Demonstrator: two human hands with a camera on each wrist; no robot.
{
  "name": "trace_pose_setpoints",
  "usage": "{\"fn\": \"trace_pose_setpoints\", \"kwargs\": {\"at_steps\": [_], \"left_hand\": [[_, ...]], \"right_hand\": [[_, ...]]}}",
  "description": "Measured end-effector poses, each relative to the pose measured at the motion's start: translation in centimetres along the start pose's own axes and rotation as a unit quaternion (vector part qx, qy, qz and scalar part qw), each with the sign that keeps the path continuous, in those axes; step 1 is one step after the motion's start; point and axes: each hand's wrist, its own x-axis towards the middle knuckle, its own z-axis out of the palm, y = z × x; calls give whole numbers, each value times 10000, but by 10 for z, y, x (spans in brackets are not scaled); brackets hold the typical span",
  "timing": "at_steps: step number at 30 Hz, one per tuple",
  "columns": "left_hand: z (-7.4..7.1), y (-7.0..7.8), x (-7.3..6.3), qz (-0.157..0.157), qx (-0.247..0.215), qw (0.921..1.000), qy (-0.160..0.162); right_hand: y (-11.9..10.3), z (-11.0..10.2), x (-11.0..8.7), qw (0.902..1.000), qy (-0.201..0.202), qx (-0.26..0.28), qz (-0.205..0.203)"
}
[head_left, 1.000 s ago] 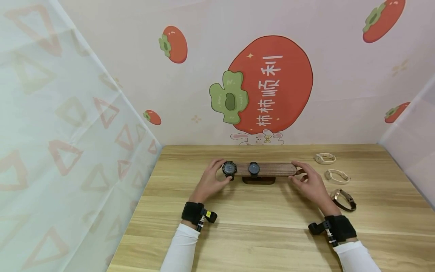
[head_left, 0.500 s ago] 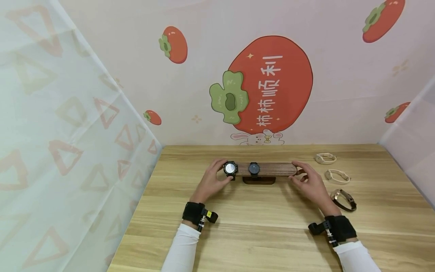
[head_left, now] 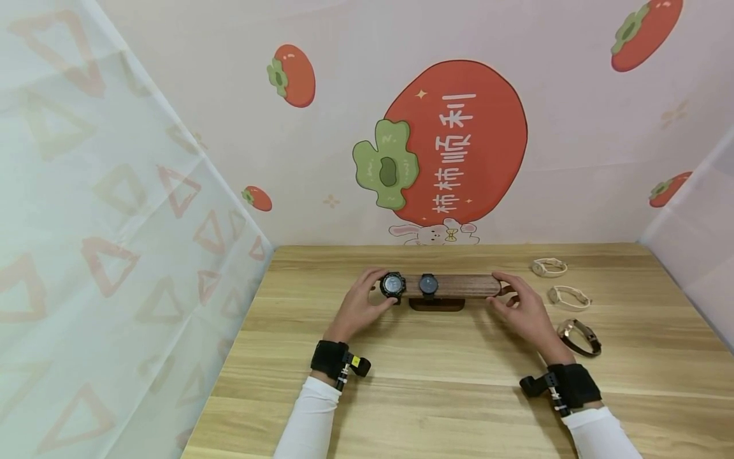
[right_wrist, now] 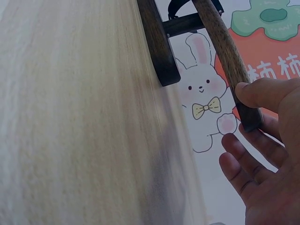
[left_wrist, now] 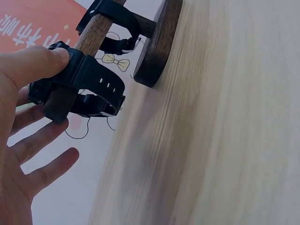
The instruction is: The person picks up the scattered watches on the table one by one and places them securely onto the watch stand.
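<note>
A dark wooden watch stand has a horizontal bar (head_left: 467, 286) raised over a short base (head_left: 437, 306). My left hand (head_left: 357, 311) pinches a chunky black watch (head_left: 392, 284) near the bar's left end. In the left wrist view, the thumb lies on this watch's case and its buckled strap (left_wrist: 102, 80) hangs in a loop round the bar. A smaller black watch (head_left: 428, 285) sits on the bar just right of it. My right hand (head_left: 520, 310) holds the bar's right end, thumb on the near side and fingers on the far side.
On the table (head_left: 447, 395) at the right lie two pale watches (head_left: 548, 268) and a dark-strapped watch (head_left: 580, 338), close to my right forearm. A printed cloth wall (head_left: 321, 159) rises behind the table's back edge, with further cloth at both sides.
My left hand and the chunky black watch have slid slightly right along the bar, closer to the smaller watch. The right hand and the stand stay in place.
</note>
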Motion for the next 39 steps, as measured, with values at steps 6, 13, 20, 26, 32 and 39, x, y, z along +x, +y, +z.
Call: {"fn": "trace_pose_setpoints", "kwargs": {"at_steps": [6,13,20,26,32,39], "left_hand": [[2,1,2,117,-6,9999,82],[5,4,2,182,92,9998,88],[10,5,3,226,108,9997,64],[12,5,3,194,31,9998,15],[14,6,4,234,17,9997,11],[15,8,4,258,-3,9997,43]], "right_hand": [[0,0,1,10000,-14,7,34],[0,0,1,10000,-17,22,36],[1,1,0,10000,-2,32,11],[2,1,0,10000,13,54,-5],[1,1,0,10000,10,50,0],[1,0,0,10000,-33,6,50]]}}
